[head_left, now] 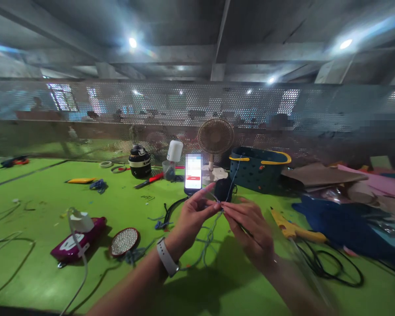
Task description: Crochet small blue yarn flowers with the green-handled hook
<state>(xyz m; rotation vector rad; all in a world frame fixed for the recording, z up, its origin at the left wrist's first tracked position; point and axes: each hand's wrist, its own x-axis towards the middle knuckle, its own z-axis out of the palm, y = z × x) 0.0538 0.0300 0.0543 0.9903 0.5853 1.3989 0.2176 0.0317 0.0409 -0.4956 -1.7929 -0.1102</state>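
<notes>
"Hands, how are they?"

"Left hand (194,213) pinches yarn (208,241), forefinger raised; the right hand (250,228) pinches it too, fingertips meeting above the desk (134,210)."

"How far along?"

"Unfinished, I'd judge: the bit between them is too small to make out, and loose strands trail below. Beyond stands the basket (260,175)."

I read green tabletop (52,197) beneath and around fingers (240,212). Perforated partition (191,109) stands beyond fingers, running full width of my view. Windows (62,96) glow through it, far left and right of fingers. Grey ceiling (174,22) with beams (42,26) sits high above fingers; I register bright lamps (132,42) overhead, both sides.
</notes>
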